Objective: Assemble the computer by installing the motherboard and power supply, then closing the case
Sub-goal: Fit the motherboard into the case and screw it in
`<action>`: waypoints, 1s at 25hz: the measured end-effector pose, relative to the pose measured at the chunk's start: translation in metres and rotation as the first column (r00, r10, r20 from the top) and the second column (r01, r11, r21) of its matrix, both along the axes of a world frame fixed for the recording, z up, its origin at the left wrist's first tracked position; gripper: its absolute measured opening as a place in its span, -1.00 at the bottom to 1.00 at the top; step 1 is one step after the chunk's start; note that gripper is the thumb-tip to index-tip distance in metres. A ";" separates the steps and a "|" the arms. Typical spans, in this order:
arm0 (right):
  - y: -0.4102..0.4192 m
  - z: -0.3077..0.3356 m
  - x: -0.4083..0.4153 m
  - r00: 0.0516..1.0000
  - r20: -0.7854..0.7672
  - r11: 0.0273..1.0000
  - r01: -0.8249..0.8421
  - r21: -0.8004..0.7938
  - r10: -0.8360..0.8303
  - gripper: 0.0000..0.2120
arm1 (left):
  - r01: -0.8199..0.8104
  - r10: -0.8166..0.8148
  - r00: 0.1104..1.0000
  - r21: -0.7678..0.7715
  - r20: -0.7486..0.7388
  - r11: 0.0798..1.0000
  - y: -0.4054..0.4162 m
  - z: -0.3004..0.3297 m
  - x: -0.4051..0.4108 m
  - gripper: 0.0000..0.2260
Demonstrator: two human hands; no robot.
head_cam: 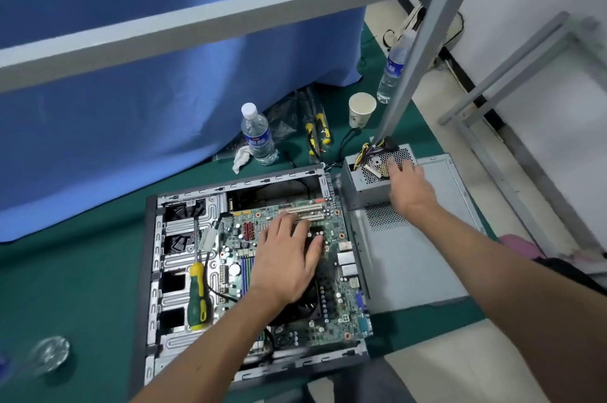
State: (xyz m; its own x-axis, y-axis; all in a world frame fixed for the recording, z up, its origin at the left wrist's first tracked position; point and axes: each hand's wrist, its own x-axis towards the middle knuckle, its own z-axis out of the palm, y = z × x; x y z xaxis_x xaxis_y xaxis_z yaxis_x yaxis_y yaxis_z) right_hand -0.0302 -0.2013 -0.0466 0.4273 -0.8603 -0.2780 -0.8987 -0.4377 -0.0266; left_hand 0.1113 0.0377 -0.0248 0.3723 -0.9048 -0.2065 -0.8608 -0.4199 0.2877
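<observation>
Inside the open grey metal case (154, 238), the left hand (285, 258) presses flat on the seated green motherboard (341, 271) while the right hand (407, 185), fingers spread, holding nothing, reaches the grey perforated power supply (368, 185) beside it, next needing lifting in.

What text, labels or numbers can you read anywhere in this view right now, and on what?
None is legible.
Near water bottle: blue label, white print, blurred.
Far water bottle: blue label, blurred.
Paper cup: faint mark, unreadable.
Motherboard: markings too small.
Power supply: no readable label.

Left hand (289, 258) flat, fingers spread — right hand (407, 185) outstretched, fingers extended
</observation>
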 end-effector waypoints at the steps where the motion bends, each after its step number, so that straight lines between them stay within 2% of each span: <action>1: -0.001 -0.002 -0.002 0.998 -0.021 0.997 -0.061 -0.055 0.059 -0.47 | -0.005 0.005 1.000 -0.002 0.008 1.000 0.000 -0.001 0.000 -0.42; 4: 0.000 -0.002 -0.009 0.983 0.053 0.982 -0.170 -0.080 0.175 -0.73 | -0.019 0.019 0.999 -0.007 0.029 1.000 -0.001 -0.001 -0.002 -0.47; 6: 0.007 0.001 -0.012 0.966 0.209 0.988 -0.154 -0.004 0.152 -0.84 | -0.018 0.018 0.999 -0.006 0.047 1.000 -0.001 -0.001 -0.003 -0.49; 8: 0.021 0.014 -0.013 0.916 0.393 0.993 -0.106 0.050 0.078 -0.83 | -0.016 0.016 0.998 -0.008 0.059 1.000 -0.001 0.000 -0.003 -0.49; 10: 0.036 0.035 -0.013 0.808 0.588 0.996 -0.014 0.089 -0.041 -0.84 | -0.016 0.017 0.998 -0.016 0.061 1.000 0.000 -0.001 -0.003 -0.48; 13: 0.065 0.070 -0.020 0.523 0.805 0.958 0.087 0.274 -0.278 -0.89 | -0.012 0.014 0.998 -0.024 0.061 1.000 0.001 -0.001 -0.003 -0.49; 15: 0.088 0.088 -0.026 0.371 0.832 0.902 0.040 0.429 -0.412 -0.85 | -0.016 0.017 0.999 -0.032 0.035 0.999 0.000 0.001 -0.004 -0.52; 17: 0.107 0.102 -0.033 0.290 0.822 0.856 -0.018 0.517 -0.490 -0.84 | -0.003 0.002 1.000 -0.068 -0.014 0.998 0.000 0.007 -0.006 -0.56; 19: 0.123 0.112 -0.039 0.235 0.797 0.813 -0.041 0.581 -0.557 -0.84 | -0.008 -0.032 0.979 -0.196 -0.201 0.981 0.004 0.021 -0.010 -0.59; 20: 0.130 0.116 -0.040 0.214 0.772 0.785 -0.042 0.619 -0.598 -0.84 | -0.069 -0.035 0.916 -0.242 -0.400 0.968 0.007 0.031 -0.014 -0.59; 21: 0.137 0.117 -0.042 0.197 0.744 0.754 -0.032 0.656 -0.639 -0.85 | -0.159 -0.030 0.763 -0.232 -0.646 0.960 0.011 0.041 -0.018 -0.58; 22: 0.145 0.117 -0.043 0.185 0.712 0.722 -0.018 0.692 -0.677 -0.85 | -0.215 -0.025 0.553 -0.171 -0.833 0.961 0.017 0.049 -0.023 -0.58; 23: 0.154 0.116 -0.044 0.172 0.680 0.689 -0.007 0.725 -0.713 -0.86 | -0.235 -0.021 0.378 -0.117 -0.926 0.965 0.025 0.055 -0.029 -0.62; 24: 0.162 0.114 -0.045 0.150 0.644 0.650 -0.010 0.760 -0.750 -0.86 | -0.225 -0.020 0.322 -0.097 -0.946 0.970 0.032 0.059 -0.033 -0.67; 25: 0.170 0.112 -0.044 0.120 0.601 0.602 -0.031 0.798 -0.790 -0.87 | -0.206 -0.017 0.335 -0.091 -0.942 0.974 0.037 0.063 -0.038 -0.71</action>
